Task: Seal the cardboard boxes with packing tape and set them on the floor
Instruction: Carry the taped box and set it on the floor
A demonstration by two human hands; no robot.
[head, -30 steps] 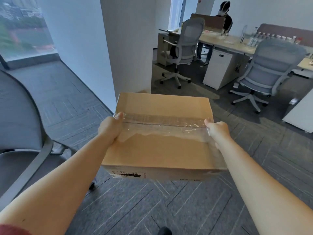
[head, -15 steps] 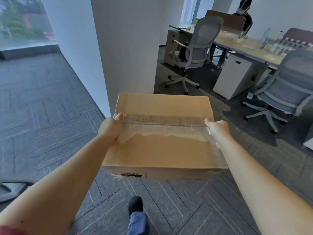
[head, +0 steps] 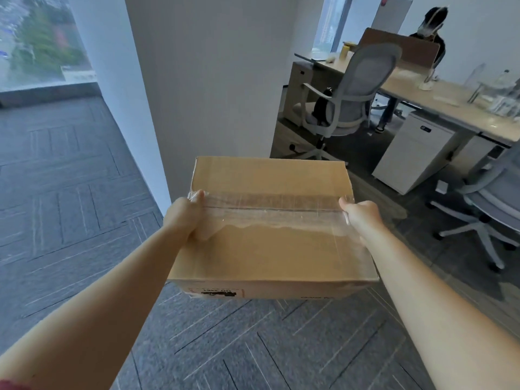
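Your view has swung right over the last second; the chair at near left is gone. Box [head: 270, 220] unchanged: taped along the seam, carried in mid-air above the floor [head: 70, 192]. Left hand [head: 184, 218] and right hand [head: 361, 213] grasp its ends. Sealing looks done; set-down is next.

Your forearms are showing bare from the lower corners of the view all the way to the wrists, with no watch, band or glove on either. Your left hand [head: 184, 216] and right hand [head: 363, 215] are wearing no rings that can be seen. A sliver of dark red sleeve [head: 12, 385] is peeking in at your left elbow.
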